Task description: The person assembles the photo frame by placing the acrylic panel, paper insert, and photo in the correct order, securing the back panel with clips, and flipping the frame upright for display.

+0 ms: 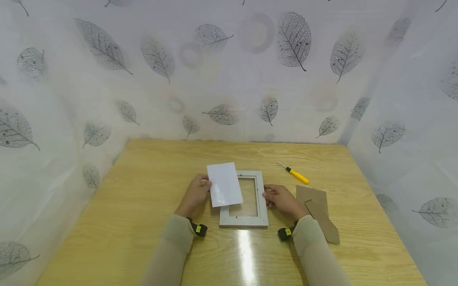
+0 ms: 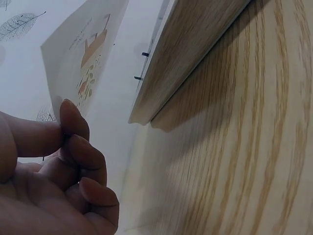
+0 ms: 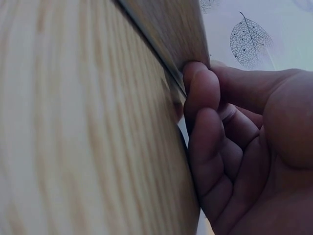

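Observation:
My left hand (image 1: 197,192) pinches a white card (image 1: 224,185) by its left edge, between thumb and curled fingers. In the left wrist view, the underside of the card (image 2: 88,63) carries a printed picture in brown and green. The card is tilted above the left part of a white picture frame (image 1: 262,198), overlapping it in the head view. The frame lies face down, with small dark tabs along its inner edge and a clear pane in its opening. My right hand (image 1: 280,197) grips the frame's right side, thumb at the upper edge and fingers curled against the side.
A yellow-handled screwdriver (image 1: 298,176) lies on the wooden table (image 1: 154,178) beyond my right hand. Right of that hand is a brown backing board (image 1: 316,202) with a dark line on it. Leaf-patterned sheeting (image 1: 243,83) stands behind the table and along its sides.

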A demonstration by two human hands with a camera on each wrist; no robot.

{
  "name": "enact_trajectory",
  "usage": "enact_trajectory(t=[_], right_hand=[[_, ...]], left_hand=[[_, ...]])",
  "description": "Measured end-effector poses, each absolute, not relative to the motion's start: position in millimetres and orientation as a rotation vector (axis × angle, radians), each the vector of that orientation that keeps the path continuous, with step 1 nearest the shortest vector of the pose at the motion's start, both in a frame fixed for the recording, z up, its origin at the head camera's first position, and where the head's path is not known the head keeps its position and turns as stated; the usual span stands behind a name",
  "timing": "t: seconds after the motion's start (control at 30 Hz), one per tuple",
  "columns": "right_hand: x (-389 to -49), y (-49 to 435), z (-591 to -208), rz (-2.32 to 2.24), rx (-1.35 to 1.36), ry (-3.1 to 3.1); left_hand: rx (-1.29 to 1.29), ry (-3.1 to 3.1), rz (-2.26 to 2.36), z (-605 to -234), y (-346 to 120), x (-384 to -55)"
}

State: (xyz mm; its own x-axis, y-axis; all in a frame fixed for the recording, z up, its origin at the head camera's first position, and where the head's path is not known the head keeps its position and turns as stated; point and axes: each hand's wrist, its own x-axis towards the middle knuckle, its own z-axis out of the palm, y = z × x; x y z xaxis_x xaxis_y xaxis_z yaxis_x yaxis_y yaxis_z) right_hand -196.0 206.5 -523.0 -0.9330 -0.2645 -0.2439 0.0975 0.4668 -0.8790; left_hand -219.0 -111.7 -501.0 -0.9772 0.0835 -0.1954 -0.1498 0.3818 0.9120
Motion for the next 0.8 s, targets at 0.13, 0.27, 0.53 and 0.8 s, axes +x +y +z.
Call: enact_trajectory(t=[0.13,0.27,0.53,0.8], right_hand=[[-196,206,-522,-1.454,-0.155,2.381],[-195,207,-521,-1.447,-0.17,2.393],[-195,207,-521,-1.442,-0.144,2.385],[-196,207,-523,-1.448,-0.153,2.386]], left_hand=[[-0.042,2.44,1.637,-500,-108,-218],[-0.025,2.454,1.63,-502,-104,-217],[0.022,2.463,1.596,-503,-96,-215],[0.016,2.469,1.571,-501,-94,-213]])
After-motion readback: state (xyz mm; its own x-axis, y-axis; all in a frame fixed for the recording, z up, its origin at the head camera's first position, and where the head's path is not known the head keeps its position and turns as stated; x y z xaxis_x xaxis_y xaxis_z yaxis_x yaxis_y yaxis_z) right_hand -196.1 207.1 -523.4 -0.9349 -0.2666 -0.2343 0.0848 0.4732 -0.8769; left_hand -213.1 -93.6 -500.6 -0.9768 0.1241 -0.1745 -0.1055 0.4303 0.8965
